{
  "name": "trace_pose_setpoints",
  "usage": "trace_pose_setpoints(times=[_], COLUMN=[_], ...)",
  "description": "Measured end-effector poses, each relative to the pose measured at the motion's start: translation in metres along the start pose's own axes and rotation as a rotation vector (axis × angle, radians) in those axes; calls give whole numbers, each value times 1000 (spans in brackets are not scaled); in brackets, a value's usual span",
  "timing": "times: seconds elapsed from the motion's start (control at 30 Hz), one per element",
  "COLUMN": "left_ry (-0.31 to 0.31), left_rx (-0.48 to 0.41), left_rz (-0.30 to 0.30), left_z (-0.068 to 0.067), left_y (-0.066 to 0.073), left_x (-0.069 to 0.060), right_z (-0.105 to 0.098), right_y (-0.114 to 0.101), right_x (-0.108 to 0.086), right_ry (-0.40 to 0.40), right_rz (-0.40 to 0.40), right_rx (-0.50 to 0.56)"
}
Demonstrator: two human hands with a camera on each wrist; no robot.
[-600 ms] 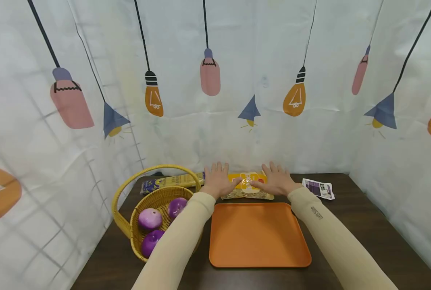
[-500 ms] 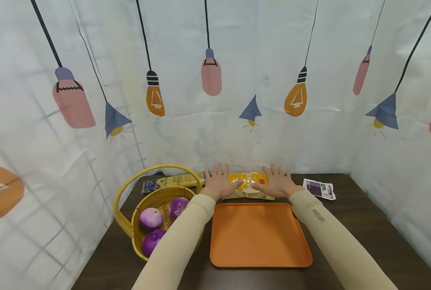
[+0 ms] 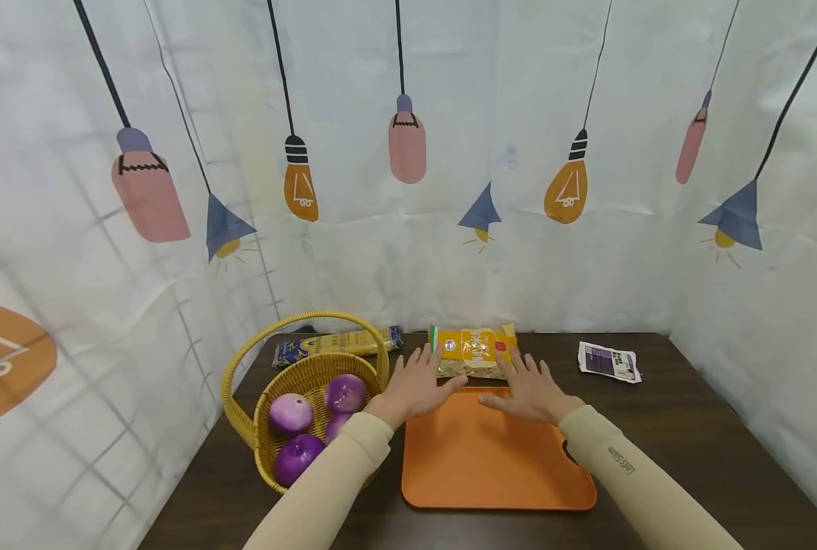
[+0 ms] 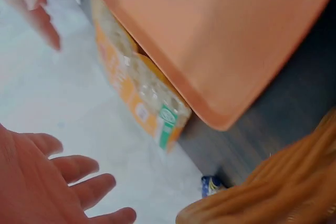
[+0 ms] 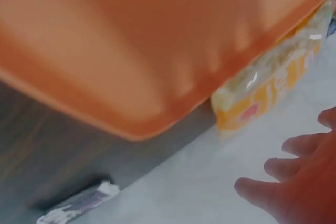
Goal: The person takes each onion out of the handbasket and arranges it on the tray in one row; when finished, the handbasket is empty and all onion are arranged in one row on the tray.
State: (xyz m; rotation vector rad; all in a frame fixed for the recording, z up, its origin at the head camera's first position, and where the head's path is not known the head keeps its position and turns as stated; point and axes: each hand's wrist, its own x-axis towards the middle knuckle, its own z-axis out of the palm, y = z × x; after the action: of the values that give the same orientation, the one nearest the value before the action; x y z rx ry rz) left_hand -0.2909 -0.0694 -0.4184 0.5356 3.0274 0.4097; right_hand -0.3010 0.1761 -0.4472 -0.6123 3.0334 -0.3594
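My left hand (image 3: pixel 416 383) hovers with fingers spread over the back left of an orange tray (image 3: pixel 497 473), holding nothing. Across from it, my right hand (image 3: pixel 528 389) is likewise spread above the tray's back right part, palm down. In the left wrist view, the left hand's fingers (image 4: pixel 79 169) are straight and apart. The right wrist view shows the right hand's fingers (image 5: pixel 283 169) extended too. Just beyond both hands lies a yellow and clear food packet (image 3: pixel 475 347), behind the tray. The tray's inside shows no objects.
A yellow wicker basket (image 3: pixel 265 443) with a tall handle stands left, holding several purple round vegetables or fruits (image 3: pixel 291 413). Behind it lies a long yellow-blue packet (image 3: pixel 339 345). A small white-purple sachet (image 3: pixel 609 361) sits back right on the dark table (image 3: pixel 683 458), before a patterned curtain (image 3: pixel 436 252).
Both hands have drawn back toward me from beside the food packet to above the tray. More of the packet now shows. The view has shifted slightly.
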Motion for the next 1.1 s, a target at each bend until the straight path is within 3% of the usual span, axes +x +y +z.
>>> trace_pose_setpoints(times=[0.23, 0.37, 0.47, 0.63, 0.77, 0.9, 1.1], left_ry=[74, 158, 244, 372, 485, 676, 1003], left_rx=[-127, -233, -310, -364, -426, -472, -408], left_rz=[35, 1, -39, -82, -104, -105, -74], left_z=[-3, -5, -7, -12, -19, -29, -42], left_y=[-2, -10, -20, -44, -66, -83, -103], left_x=[-35, -55, -69, -90, -107, -124, -144], right_z=[15, 18, 20, 23, 25, 28, 29], right_y=[-23, -40, -51, -69, -83, -92, -103], right_x=[-16, -24, -30, -34, -33, -31, -26], right_ry=[31, 15, -41, -153, -168, -163, -156], right_rz=[-96, -131, -148, -173, -197, -200, -207], right_rx=[-79, -77, -29, 84, 139, 176, 263])
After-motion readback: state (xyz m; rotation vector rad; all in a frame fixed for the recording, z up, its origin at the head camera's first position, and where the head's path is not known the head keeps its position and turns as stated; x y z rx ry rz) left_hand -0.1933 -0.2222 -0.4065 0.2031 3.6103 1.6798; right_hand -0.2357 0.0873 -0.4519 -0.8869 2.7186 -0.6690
